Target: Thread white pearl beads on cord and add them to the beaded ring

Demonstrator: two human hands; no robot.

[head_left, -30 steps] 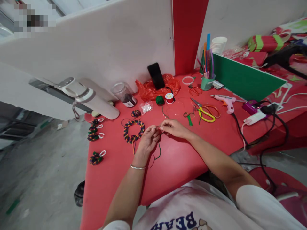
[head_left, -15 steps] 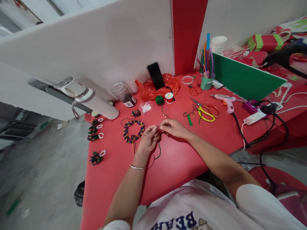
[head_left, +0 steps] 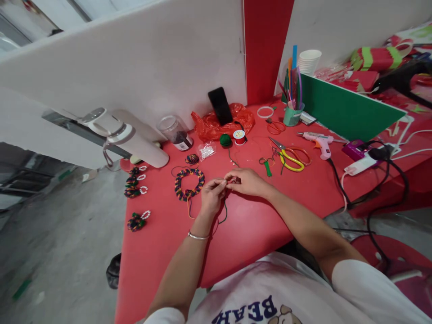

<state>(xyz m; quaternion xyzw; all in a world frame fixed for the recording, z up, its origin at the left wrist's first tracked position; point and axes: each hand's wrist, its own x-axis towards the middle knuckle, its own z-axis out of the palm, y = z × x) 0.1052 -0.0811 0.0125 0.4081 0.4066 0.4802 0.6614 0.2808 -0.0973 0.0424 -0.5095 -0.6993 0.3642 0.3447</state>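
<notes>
My left hand [head_left: 213, 194] and my right hand [head_left: 248, 182] meet over the red table, fingertips pinched together. From between them a thin dark green yarn [head_left: 226, 211] hangs down to the tabletop; its upper end is hidden by the fingers of my left hand. Something small and reddish shows at the fingers of my right hand, too small to name. Just left of my hands lies a ring of braided multicoloured yarn [head_left: 178, 184] with loose orange and dark tails. A green yarn ball [head_left: 225, 140] and a red thread spool [head_left: 239, 137] are beyond them.
Yellow-handled scissors [head_left: 293, 163], small green scissors [head_left: 267, 168] and a pink glue gun [head_left: 320, 141] lie to the right. Several yarn pieces with white bead loops [head_left: 136, 222] line the left edge near a tumbler [head_left: 145, 146]. A phone [head_left: 220, 105] leans at the back.
My left hand has turned and its fingers have closed in more toward my right fingertips. A reddish bit now shows at my right fingers. The table items stay put.
</notes>
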